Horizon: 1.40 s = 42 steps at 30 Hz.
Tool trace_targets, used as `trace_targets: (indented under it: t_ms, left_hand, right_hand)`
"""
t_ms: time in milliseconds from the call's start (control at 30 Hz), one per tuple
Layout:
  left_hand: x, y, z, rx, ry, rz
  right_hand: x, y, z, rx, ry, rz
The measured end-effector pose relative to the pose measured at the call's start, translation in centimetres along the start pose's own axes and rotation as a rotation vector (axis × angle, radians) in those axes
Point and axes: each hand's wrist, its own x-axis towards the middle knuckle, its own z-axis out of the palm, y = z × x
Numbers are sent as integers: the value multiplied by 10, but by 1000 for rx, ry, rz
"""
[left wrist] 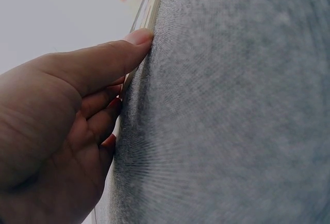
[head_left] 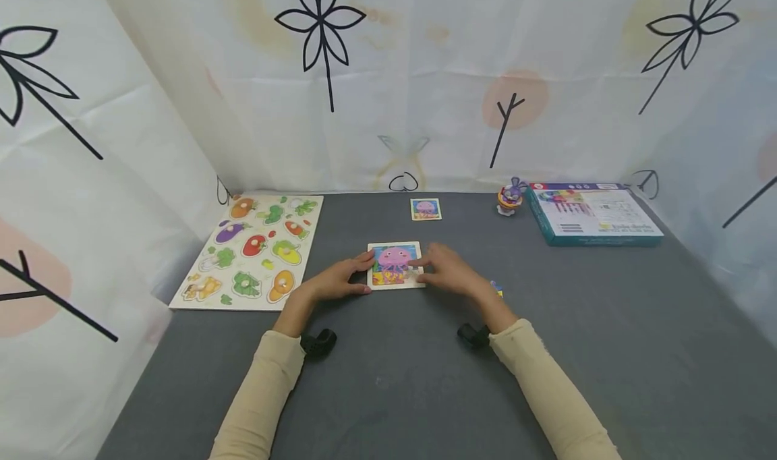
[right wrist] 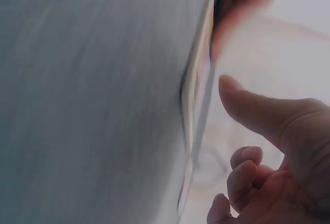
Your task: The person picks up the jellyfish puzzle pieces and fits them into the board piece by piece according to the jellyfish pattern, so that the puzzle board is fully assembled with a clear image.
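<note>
A small framed picture puzzle [head_left: 393, 266] showing a pink octopus lies flat on the grey table. My left hand [head_left: 337, 278] holds it at the left side. In the left wrist view the thumb [left wrist: 136, 38] of that hand presses on the board's edge, with the other fingers alongside. Above the right part of the picture is my right hand [head_left: 452, 269], its fingers pointing inward. In the right wrist view the right thumb [right wrist: 247, 103] stands apart from the board [right wrist: 190, 100], and nothing shows between thumb and fingers.
Behind the puzzle lies a small octopus card [head_left: 425, 209]. A vegetable picture board [head_left: 261, 244] is at the left. At the back right stand a small figurine [head_left: 510, 197] and a flat box [head_left: 595, 214]. A blue and yellow thing [head_left: 498, 288] is partly hidden by my right wrist.
</note>
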Motion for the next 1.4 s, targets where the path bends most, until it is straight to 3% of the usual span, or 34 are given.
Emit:
trace_targets:
  t_ms: [300,467,767,1067,1400]
  left_hand:
    - [0,-4,3,-15,4,-11]
    - [-2,-3,0,-36,24,-2]
    - [-2,-2,-1,-18,15,17]
    - [-1,0,0,-29,8,-8]
    - [2,-2,0,-35,11,-16]
  right_hand:
    - [-69,60,-33,76,40,223]
    - [-93,80,-43,92,57,305]
    - [-101,84,-44,75,-5,364]
    - [-103,82,-43,19,41,287]
    - [-101,83,-46,-51,24,253]
